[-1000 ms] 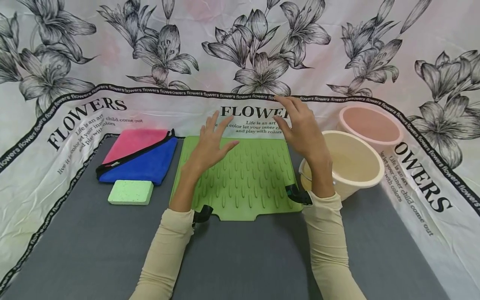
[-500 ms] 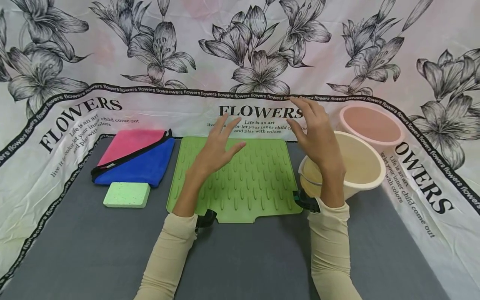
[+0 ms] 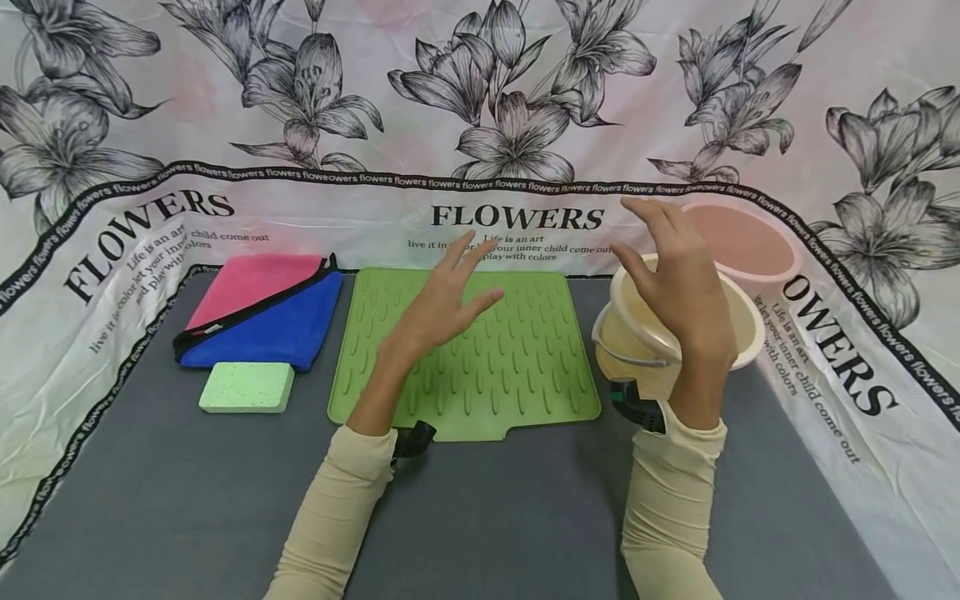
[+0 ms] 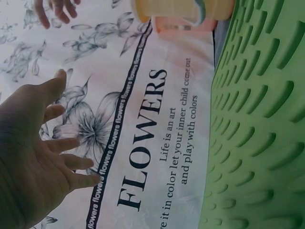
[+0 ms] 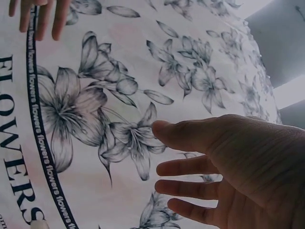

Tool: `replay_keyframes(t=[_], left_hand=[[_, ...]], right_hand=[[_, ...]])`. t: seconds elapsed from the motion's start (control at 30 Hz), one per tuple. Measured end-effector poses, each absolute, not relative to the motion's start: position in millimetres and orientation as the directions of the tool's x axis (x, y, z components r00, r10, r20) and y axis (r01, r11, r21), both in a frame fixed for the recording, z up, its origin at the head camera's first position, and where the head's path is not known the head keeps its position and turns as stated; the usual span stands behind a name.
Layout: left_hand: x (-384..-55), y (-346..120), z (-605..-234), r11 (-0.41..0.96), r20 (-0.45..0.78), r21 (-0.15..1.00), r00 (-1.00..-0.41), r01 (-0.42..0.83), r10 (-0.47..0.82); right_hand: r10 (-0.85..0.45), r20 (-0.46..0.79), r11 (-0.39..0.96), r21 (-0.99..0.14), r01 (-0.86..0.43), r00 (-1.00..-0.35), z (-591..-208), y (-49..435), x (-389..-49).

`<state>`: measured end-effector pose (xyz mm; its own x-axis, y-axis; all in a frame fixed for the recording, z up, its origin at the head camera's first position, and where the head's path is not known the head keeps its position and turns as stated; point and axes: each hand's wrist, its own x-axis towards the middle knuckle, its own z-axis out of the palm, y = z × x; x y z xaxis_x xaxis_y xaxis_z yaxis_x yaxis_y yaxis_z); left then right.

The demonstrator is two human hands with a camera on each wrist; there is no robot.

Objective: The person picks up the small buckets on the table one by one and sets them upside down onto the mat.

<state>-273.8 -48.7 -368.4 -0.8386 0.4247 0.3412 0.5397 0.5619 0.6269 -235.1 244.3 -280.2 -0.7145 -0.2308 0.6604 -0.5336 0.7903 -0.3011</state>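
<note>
My left hand (image 3: 438, 312) is raised above the green ridged mat (image 3: 525, 358), fingers spread and holding nothing. In the left wrist view the same hand (image 4: 40, 152) has its fingers apart, with the mat off to the right. My right hand (image 3: 678, 279) hovers in front of the cream bucket (image 3: 637, 333), hiding part of its rim. Its fingers and thumb stand apart with nothing between them, as the right wrist view of that hand (image 5: 209, 167) also shows. A thin handle (image 3: 626, 354) hangs at the bucket's left side.
Behind the cream bucket stands a pink tub (image 3: 746, 237). On the left lie a folded pink and blue cloth (image 3: 277, 317) with black trim and a pale green sponge (image 3: 247, 387). A flower-printed sheet (image 3: 337, 208) rises behind the grey tabletop (image 3: 495, 517).
My right hand has shifted right, from the mat's far right corner to in front of the cream bucket. The left hand has drifted slightly right over the mat. The objects stay put.
</note>
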Motion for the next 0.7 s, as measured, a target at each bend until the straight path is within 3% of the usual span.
replay_keyframes(t=[0.7], left_hand=[[-262, -15, -373, 0.497, 0.263, 0.640, -0.775, 0.586, 0.575]], right_hand=[[-0.214, 0.586, 0.844, -0.292, -0.450, -0.781, -274, 282, -215]])
